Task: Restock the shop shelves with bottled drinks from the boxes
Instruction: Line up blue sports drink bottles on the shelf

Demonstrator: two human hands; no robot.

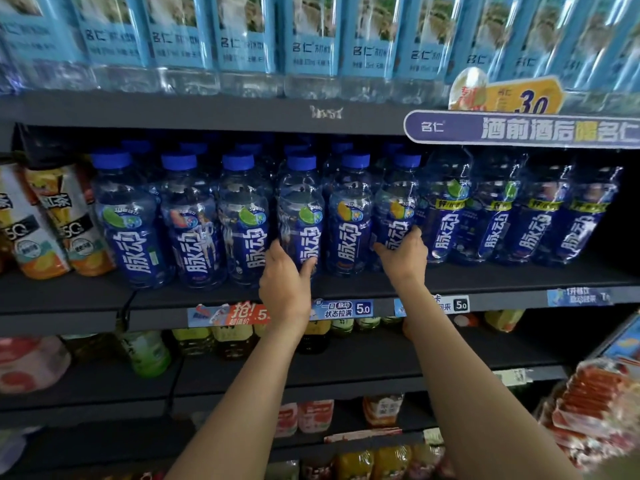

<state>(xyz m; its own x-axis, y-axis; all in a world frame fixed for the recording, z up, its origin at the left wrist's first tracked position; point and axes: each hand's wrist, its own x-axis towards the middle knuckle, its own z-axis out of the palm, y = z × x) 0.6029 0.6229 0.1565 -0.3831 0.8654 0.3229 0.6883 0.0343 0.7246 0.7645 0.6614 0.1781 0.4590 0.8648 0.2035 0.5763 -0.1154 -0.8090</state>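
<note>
Right now two blue-capped bottles on the middle shelf (450, 275) are being handled. The left hand (285, 282) has its fingers and thumb wrapped round the lower body of one bottle (300, 209), fourth from the left in the front row. The right hand (403, 252) grips the bottom of a second bottle (396, 202), two places to the right; a third bottle (349, 209) stands between them, untouched. Both held bottles stand upright on the shelf, with more blue caps showing in the rows behind.

Judging by this, the step in hand is setting or straightening bottles in the front row, not fetching new stock; no box shows in this view. To the right, a shrink-wrapped pack (519, 206) of the same drink sits on the shelf, just beside the right-hand bottle.

Next, each bottle likely wants a small push or twist so its label faces out and it lines up with its neighbours, then a release. The row is tight, so care is needed not to knock the bottle between them.

Above runs a row of pale blue water bottles (242, 39); tea cartons (45, 220) stand to the left, and price tags (346, 308) line the shelf edge.
</note>
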